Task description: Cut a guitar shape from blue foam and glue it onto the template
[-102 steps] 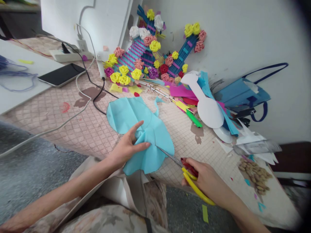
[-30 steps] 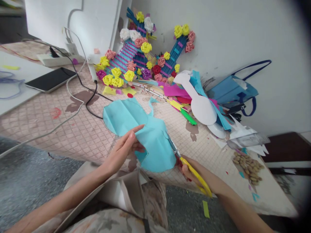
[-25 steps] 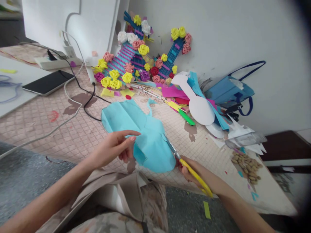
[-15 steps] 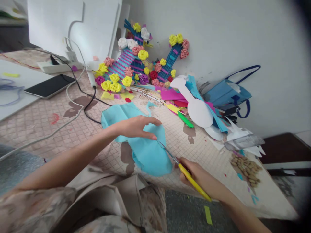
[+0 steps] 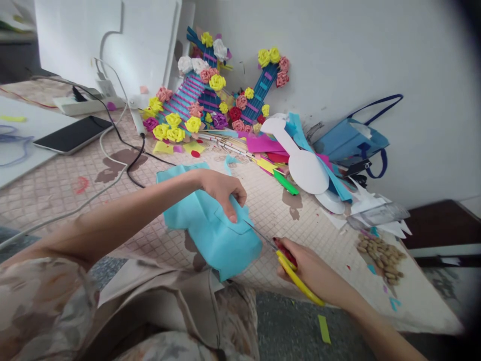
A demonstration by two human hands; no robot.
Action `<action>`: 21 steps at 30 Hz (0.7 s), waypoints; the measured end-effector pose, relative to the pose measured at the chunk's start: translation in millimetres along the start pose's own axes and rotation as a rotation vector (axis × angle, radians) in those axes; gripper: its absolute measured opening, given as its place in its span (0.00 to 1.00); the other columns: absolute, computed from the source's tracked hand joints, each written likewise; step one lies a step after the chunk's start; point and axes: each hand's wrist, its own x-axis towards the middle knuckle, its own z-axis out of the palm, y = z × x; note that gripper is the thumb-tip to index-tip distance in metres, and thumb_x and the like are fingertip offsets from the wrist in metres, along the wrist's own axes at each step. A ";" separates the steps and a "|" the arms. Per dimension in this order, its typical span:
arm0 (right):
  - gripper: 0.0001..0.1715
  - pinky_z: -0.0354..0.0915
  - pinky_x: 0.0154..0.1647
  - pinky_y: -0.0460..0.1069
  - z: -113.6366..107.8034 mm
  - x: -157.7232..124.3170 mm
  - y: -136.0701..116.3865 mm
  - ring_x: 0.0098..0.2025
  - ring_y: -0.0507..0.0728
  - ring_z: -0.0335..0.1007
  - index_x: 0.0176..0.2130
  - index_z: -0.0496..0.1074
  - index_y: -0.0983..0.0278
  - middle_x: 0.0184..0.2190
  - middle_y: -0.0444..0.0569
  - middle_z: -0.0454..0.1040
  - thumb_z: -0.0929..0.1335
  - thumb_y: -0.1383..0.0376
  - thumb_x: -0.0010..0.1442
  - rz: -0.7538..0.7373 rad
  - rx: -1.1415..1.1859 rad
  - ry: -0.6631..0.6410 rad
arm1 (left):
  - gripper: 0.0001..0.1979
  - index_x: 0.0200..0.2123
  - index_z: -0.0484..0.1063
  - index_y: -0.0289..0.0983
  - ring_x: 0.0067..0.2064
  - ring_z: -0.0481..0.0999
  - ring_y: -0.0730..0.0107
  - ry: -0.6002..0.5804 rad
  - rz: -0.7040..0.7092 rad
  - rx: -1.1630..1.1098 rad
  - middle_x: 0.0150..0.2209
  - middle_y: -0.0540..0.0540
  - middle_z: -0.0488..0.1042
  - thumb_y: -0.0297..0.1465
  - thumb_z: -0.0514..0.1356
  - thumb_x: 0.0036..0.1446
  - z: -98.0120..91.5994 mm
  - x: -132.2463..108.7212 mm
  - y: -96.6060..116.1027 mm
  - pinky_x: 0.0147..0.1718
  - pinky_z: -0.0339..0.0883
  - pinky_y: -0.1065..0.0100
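A light-blue sheet, thin and fabric-like, lies on the table near its front edge, with a drawn dark line on it. My left hand is closed on the sheet, pinching a raised fold between thumb and fingers. In my right hand is a pair of scissors with yellow and red handles. Its blades point up and left, their tips at the sheet close to my left thumb. Part of the sheet is hidden under my left forearm.
Paper-flower decorations stand against the wall. White guitar-shaped cutouts, a green marker and a blue bag are at the back right. Peanuts lie at the right. A tablet and cables lie left.
My left hand has gone from lying spread on the sheet to pinching it, lifting and bunching a fold. The sheet's near end has shifted left. The scissors remain in my right hand.
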 end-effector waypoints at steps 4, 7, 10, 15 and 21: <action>0.10 0.57 0.29 0.47 1.3 -0.2 3.5 0.28 0.53 0.64 0.35 0.60 0.60 0.28 0.42 0.69 0.67 0.62 0.55 -0.001 -0.019 0.025 | 0.14 0.30 0.71 0.36 0.33 0.74 0.69 -0.020 0.014 -0.172 0.30 0.50 0.77 0.38 0.68 0.46 11.8 -2.8 -1.5 0.31 0.66 0.71; 0.10 0.57 0.29 0.48 0.4 -0.2 3.1 0.28 0.54 0.64 0.35 0.61 0.60 0.28 0.42 0.69 0.67 0.62 0.55 0.002 -0.043 0.028 | 0.17 0.37 0.70 0.36 0.32 0.75 0.69 0.005 -0.008 -0.274 0.31 0.50 0.78 0.36 0.69 0.46 18.6 -7.1 -2.0 0.30 0.67 0.71; 0.10 0.58 0.30 0.48 -0.6 -1.3 1.8 0.29 0.54 0.65 0.36 0.61 0.61 0.29 0.43 0.70 0.67 0.61 0.56 -0.001 -0.058 0.030 | 0.24 0.48 0.67 0.37 0.33 0.77 0.68 0.008 -0.012 -0.373 0.32 0.49 0.79 0.34 0.69 0.47 24.2 -11.3 -3.4 0.30 0.69 0.71; 0.14 0.59 0.31 0.49 -3.6 -7.2 -2.4 0.31 0.56 0.67 0.41 0.63 0.61 0.32 0.46 0.71 0.68 0.61 0.55 -0.003 -0.124 0.042 | 0.28 0.52 0.65 0.38 0.37 0.79 0.65 0.015 -0.008 -0.531 0.39 0.45 0.79 0.34 0.69 0.49 29.6 -16.3 -4.0 0.35 0.72 0.68; 0.23 0.62 0.38 0.51 -14.9 -13.0 -10.7 0.41 0.61 0.70 0.47 0.63 0.64 0.41 0.53 0.72 0.70 0.61 0.53 0.004 -0.257 0.106 | 0.23 0.50 0.68 0.38 0.33 0.79 0.68 0.108 -0.012 -0.537 0.34 0.46 0.80 0.34 0.68 0.51 22.5 -22.6 5.8 0.33 0.72 0.70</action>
